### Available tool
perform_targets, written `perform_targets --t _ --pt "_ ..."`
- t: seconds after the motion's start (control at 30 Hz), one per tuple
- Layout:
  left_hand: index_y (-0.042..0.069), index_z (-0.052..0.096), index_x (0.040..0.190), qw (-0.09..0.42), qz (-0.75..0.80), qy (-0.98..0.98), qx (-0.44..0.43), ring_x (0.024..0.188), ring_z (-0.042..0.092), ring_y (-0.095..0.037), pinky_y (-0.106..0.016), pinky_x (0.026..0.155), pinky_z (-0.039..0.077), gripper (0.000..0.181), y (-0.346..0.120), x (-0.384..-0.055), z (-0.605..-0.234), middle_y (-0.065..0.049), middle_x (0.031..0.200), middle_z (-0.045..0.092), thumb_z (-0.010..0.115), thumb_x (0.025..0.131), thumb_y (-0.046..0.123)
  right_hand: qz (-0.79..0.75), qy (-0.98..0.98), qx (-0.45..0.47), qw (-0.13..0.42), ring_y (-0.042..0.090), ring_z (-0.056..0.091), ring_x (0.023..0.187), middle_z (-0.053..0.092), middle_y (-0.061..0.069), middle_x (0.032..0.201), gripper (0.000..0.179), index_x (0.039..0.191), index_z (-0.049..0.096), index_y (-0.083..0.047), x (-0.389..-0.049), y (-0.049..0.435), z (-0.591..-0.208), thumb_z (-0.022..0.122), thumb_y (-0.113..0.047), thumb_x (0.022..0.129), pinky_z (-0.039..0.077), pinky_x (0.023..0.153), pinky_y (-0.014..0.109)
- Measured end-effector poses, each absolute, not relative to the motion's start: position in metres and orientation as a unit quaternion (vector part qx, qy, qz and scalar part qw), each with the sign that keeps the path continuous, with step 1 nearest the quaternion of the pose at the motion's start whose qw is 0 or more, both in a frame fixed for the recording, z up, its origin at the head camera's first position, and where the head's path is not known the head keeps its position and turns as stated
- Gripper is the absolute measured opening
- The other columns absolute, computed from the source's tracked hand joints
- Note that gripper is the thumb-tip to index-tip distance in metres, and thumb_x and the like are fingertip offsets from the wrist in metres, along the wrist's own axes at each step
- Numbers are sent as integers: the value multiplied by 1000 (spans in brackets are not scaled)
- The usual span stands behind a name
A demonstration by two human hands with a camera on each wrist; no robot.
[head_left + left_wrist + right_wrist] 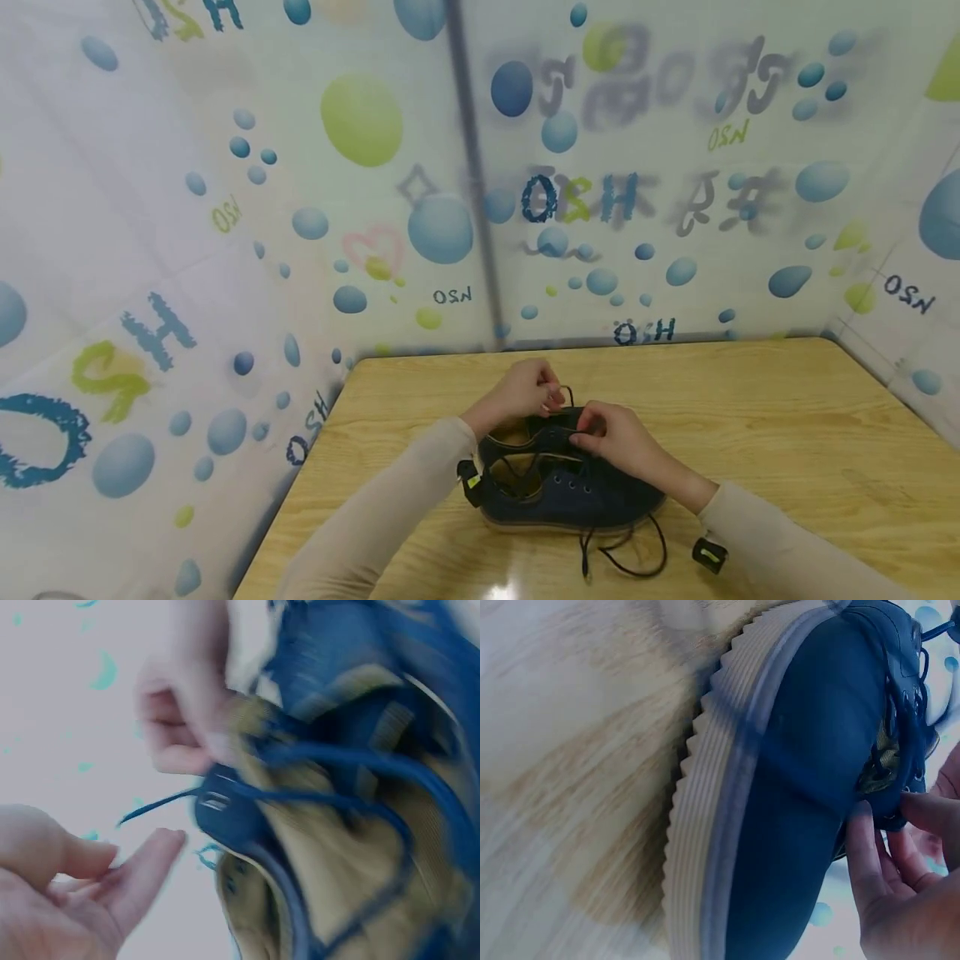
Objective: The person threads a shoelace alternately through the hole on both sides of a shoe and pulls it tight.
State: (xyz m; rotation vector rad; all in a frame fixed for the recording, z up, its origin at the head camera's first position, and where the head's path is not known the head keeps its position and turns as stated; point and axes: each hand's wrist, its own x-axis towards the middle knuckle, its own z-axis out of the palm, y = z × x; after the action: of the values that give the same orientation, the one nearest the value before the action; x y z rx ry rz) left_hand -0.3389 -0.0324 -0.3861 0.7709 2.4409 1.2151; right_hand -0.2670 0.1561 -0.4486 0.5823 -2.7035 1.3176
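Navy flap (229,814), eyelet in it, was held in a light pinch by the right hand (618,437): thumb one side, fingers the other, tips nearly together with only the flap between. It stood between the mouths of the two shoes; I could not tell for certain to which it belonged.

Left hand (525,387) was just beyond the near shoe (615,496), toward its heel end. Thumb and fingers were a little apart, nothing seen between them. A dark lace (157,808) ran out of the flap's eyelet, its tip just beside that hand; the left wrist view showed a gap, though blurred.

Near shoe sat upright, toe to the right, gold lining in its mouth, pale ridged sole (705,825) below. Far shoe (566,419) was close behind it, partly covered by the hands. On the person's side of the near shoe, a loose cord (665,550) lay curled.

Under the near shoe: wood-grain table (787,450). Pale sleeves (405,492) came in from either side of it, a small black camera (708,554) at each wrist. Well behind it hung white sheeting (300,125), blue and green spots, "H2O" lettering.
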Motion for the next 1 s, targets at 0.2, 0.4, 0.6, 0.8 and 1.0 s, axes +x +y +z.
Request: perform_targets --t 0.2,0.4,0.6,0.8,1.0 --pt "8 48 105 194 710 644 209 98 74 -25 -37 86 60 14 -33 -340 -359 -19 110 73 36 108 15 427 -883 189 42 3 54 59 63 -1 76 9 88 66 -13 -269 157 -449 69 -20 93 46 56 24" --pt "15 53 96 123 813 530 208 60 57 -6 -18 59 50 16 -37 -333 -329 6 70 62 41 107 13 432 -880 198 28 4 56 61 65 0 78 15 89 67 -14 -271 160 -449 61 -24 99 49 59 24" --pt "14 57 94 -10 883 415 219 61 58 -5 -17 59 47 17 -53 -329 -297 5 71 63 45 106 13 392 -888 239 4 19 67 95 69 7 107 16 108 66 -11 -272 167 -446 68 -10 92 55 78 31" --pt "13 56 96 -91 889 394 213 61 57 -8 -18 58 47 8 -68 -327 -285 2 71 62 53 103 16 317 -917 239 -42 39 60 117 65 16 124 45 121 63 -6 -272 181 -431 53 15 82 53 92 50" --pt "12 64 101 -91 841 484 223 58 49 -8 -20 55 40 8 -70 -323 -290 5 67 59 55 101 13 262 -935 224 -77 36 65 110 69 14 116 30 114 67 -5 -274 192 -416 59 8 87 54 90 48"
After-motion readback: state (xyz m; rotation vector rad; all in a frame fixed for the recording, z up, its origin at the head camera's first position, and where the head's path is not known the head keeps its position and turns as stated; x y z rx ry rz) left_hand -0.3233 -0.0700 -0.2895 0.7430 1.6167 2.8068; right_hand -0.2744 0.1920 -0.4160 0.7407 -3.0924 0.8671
